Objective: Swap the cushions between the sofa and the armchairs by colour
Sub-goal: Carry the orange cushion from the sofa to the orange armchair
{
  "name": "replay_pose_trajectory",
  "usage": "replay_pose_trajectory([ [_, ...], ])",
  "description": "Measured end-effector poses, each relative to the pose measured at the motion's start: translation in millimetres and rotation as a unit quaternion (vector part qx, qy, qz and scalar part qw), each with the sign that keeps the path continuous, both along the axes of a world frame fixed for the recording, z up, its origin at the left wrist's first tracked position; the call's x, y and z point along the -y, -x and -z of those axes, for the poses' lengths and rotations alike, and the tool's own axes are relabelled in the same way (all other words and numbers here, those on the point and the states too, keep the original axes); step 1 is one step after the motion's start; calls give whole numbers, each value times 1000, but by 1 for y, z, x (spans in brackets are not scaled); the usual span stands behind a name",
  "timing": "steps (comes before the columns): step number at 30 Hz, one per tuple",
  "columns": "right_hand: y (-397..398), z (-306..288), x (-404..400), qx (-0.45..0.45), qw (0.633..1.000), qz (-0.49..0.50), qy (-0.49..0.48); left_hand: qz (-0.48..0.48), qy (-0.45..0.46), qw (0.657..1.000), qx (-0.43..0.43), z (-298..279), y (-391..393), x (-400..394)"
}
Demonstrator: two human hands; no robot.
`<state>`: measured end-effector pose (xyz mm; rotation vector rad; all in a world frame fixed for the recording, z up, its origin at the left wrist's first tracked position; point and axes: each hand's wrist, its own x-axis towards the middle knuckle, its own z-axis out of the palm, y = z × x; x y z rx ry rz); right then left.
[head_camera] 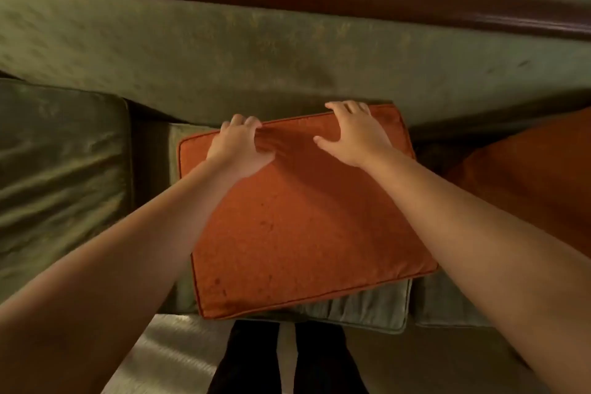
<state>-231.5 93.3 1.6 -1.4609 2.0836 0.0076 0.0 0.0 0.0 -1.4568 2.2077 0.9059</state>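
Cushion placement noted at the sofa (287,51). An orange cushion (303,217) is seen lying flat on the green seat (367,310), directly ahead of the person and below both arms. Its long axis runs away from the person toward the backrest, turned slightly off square, and its near edge overhangs the front of the seat a little. Both hands are set at the far edge, next to the backrest.

The left hand (241,145) is clenched on the far left corner, with fabric bunched under the fingers. The right hand (353,134) is laid over the far right part of the top edge, fingers spread and curled over the rim; whether a firm grip is made there cannot be told. Neither hand is clearly nearer; the far edge is shared between them.

The orange cushion is rectangular, piped along the seams, plush in weave, with a few darker flecks near the near corner. It is judged soft and light, likely to sag if lifted by one edge.

A green cushion (57,176) is seen to the left, well apart. A second orange cushion (537,182) is partly in view at the right.
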Motion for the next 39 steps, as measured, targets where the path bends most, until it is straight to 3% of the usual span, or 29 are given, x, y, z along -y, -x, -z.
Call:
replay_pose_trajectory([
  [5, 0, 28, 16, -47, 995, -57, -68, 81, 107, 983, 123, 32, 0, 5],
  [10, -5, 16, 32, -117, 985, -116, -61, 95, 107, 985, 95, 33, 3, 5],
  [15, -15, -24, 3, -101, 987, -94, -78, 159, 106, 979, 67, 4, -9, -20],
  [24, -51, -136, -106, -65, 993, -43, -94, 202, 88, 975, 28, -104, -42, -92],
  [30, -64, -216, -136, -57, 992, -93, -66, 213, 105, 971, -28, -178, -67, -118],
  [34, -72, -255, -154, -41, 990, -136, -15, 211, 168, 961, -63, -229, -91, -143],
  [39, -103, -291, -158, -60, 971, -223, 67, 162, 241, 956, -41, -282, -132, -179],
])
